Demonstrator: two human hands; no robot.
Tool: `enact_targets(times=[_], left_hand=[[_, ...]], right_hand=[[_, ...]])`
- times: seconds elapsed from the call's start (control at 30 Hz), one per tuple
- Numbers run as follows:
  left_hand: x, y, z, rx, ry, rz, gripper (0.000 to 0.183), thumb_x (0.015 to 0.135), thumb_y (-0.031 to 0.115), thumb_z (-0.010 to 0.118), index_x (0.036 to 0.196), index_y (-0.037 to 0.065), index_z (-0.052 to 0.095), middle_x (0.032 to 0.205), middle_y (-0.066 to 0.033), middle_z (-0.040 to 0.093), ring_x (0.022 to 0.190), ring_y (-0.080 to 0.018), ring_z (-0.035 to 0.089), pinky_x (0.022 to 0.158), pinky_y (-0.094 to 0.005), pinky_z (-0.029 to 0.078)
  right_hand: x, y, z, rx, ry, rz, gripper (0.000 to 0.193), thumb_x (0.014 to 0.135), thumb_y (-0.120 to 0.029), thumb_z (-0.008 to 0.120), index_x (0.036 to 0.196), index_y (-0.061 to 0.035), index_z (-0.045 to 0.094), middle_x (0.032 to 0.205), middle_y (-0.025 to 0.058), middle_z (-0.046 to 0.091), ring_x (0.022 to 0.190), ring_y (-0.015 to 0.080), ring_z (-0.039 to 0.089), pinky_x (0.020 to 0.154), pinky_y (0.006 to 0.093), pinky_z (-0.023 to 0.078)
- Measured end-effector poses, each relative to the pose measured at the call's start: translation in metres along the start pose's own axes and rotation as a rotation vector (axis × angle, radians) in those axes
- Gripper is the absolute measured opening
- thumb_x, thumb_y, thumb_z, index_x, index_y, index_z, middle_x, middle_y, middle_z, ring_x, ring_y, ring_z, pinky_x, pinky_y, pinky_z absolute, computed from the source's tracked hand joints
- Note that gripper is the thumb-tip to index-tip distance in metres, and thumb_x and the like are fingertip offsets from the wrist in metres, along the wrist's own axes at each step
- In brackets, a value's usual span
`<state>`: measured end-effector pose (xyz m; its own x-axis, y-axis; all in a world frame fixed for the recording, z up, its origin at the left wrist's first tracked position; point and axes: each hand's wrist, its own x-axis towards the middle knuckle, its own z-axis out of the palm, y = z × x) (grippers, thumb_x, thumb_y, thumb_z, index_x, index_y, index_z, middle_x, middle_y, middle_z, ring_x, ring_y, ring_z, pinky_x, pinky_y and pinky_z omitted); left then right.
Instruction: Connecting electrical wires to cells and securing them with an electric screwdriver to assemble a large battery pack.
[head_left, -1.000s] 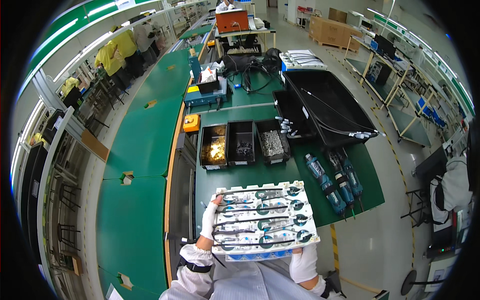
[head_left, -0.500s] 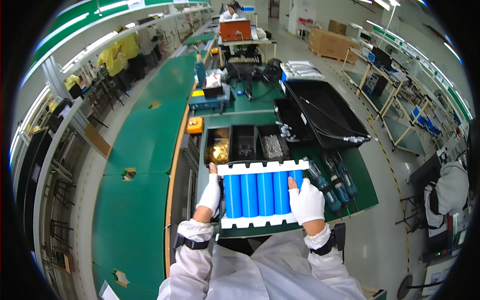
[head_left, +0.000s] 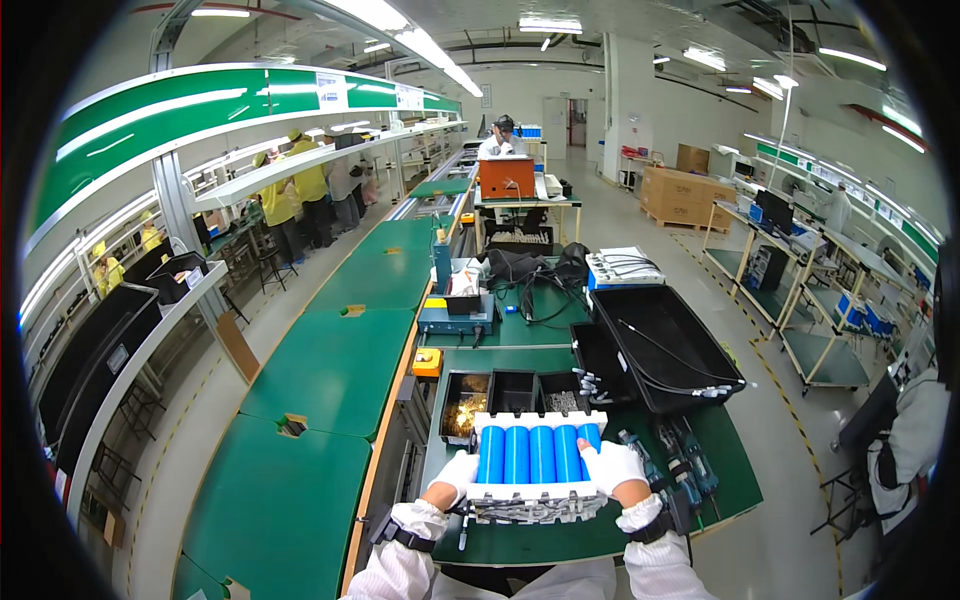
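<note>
The left hand and right hand grip the pack by opposite ends, the left apparently from below; even support would best keep it steady.

A white-framed pack of side-by-side blue cylinders is held over the green bench

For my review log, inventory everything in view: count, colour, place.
Cylinder pack: one, blue cylinders, white frame, lower centre
Small bins: three, black, behind pack
Trays: two, black, right of bins
Power drivers: three, teal/black, right of pack
Small box: one, amber, left of bins
Device: one, blue, beyond bins
Bench: one, green, under pack
Panels: several, green, left of bench
Case: one, orange, background centre
Cartons: several, brown, right background
People: several, some in yellow, background
Left hand: one, white-gloved, pack's left side
Right hand: one, white-gloved, pack's right side
</note>
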<state>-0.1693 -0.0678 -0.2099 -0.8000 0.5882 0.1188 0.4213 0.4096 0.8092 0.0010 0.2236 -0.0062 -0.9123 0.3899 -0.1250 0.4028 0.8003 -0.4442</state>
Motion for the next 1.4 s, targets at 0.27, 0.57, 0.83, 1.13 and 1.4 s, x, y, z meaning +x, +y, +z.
enact_targets(times=[0.27, 0.57, 0.83, 1.13, 1.4], left_hand=[[-0.047, 0.135, -0.056, 0.048, -0.384, -0.438, 0.04, 0.101, 0.027, 0.042, 0.102, -0.002, 0.069, 0.081, -0.0212, 0.068, 0.08, -0.0321, 0.062, 0.076, -0.0417, 0.045], [-0.075, 0.146, -0.031, -0.085, -0.098, -0.462, 0.056, 0.108, 0.049, 0.037, 0.109, -0.001, 0.064, 0.087, -0.0159, 0.068, 0.075, -0.0263, 0.065, 0.069, -0.0384, 0.052], [-0.133, 0.17, -0.022, -0.085, -0.072, -0.48, 0.056, 0.108, 0.05, 0.042, 0.112, -0.001, 0.066, 0.093, -0.0176, 0.072, 0.083, -0.0267, 0.066, 0.078, -0.038, 0.052], [-0.169, 0.213, -0.05, -0.099, -0.108, -0.14, 0.048, 0.105, 0.038, 0.042, 0.121, -0.001, 0.066, 0.086, -0.0204, 0.071, 0.072, -0.0364, 0.069, 0.072, -0.043, 0.056], [-0.068, 0.212, -0.083, -0.692, -0.3, -0.91, 0.041, 0.107, 0.04, 0.042, 0.078, 0.014, 0.057, 0.058, 0.0011, 0.052, 0.049, -0.0158, 0.058, 0.044, -0.0316, 0.047]], right_hand=[[-0.047, 0.086, 0.058, 0.907, 0.395, -0.397, 0.066, 0.103, -0.061, 0.043, 0.101, 0.0025, 0.062, 0.085, 0.0179, 0.062, 0.083, 0.0298, 0.066, 0.073, 0.0397, 0.05], [-0.027, 0.108, 0.12, 0.609, 0.494, -0.456, 0.04, 0.096, -0.022, 0.063, 0.12, 0.0091, 0.055, 0.093, 0.0209, 0.063, 0.087, 0.0389, 0.062, 0.079, 0.0446, 0.048], [-0.085, 0.133, 0.127, 0.511, 0.521, -0.449, 0.04, 0.095, -0.025, 0.061, 0.117, 0.0083, 0.055, 0.088, 0.0193, 0.059, 0.08, 0.0404, 0.058, 0.072, 0.0456, 0.046], [-0.15, 0.056, 0.019, 0.505, 0.396, -0.275, 0.032, 0.099, -0.02, 0.058, 0.075, 0.0016, 0.058, 0.061, 0.0174, 0.052, 0.054, 0.0349, 0.052, 0.052, 0.0443, 0.035], [-0.042, 0.041, 0.018, 0.511, 0.232, -0.084, 0.053, 0.106, -0.041, 0.051, 0.084, 0.0036, 0.07, 0.066, 0.0261, 0.062, 0.065, 0.0434, 0.064, 0.06, 0.0458, 0.049]])
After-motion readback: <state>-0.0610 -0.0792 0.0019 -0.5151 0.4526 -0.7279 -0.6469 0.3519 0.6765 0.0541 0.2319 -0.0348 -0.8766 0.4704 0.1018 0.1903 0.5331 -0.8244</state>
